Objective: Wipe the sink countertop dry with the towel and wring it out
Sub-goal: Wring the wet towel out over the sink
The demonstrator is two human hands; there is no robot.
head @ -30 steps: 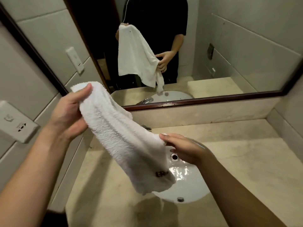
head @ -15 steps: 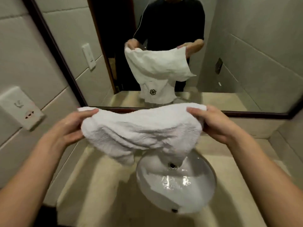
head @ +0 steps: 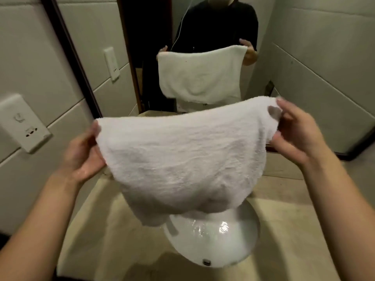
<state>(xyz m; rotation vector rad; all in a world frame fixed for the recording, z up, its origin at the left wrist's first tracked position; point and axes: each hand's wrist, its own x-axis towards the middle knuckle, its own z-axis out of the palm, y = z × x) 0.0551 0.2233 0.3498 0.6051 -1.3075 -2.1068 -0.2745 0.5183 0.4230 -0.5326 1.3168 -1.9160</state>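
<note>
Beige countertop (head: 97, 230) and white sink (head: 213, 246) sit nearest on my feed. Above the sink I see the towel (head: 182, 155) spread wide, with the left hand (head: 81, 157) and right hand (head: 294, 134) each pinching a top corner, fingers clamped on the cloth. Beyond, the mirror (head: 284, 47) reflects it.

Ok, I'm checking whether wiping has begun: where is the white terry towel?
In the head view the white terry towel hangs mid-frame, spread between the left hand and right hand, above the white oval basin.
</note>
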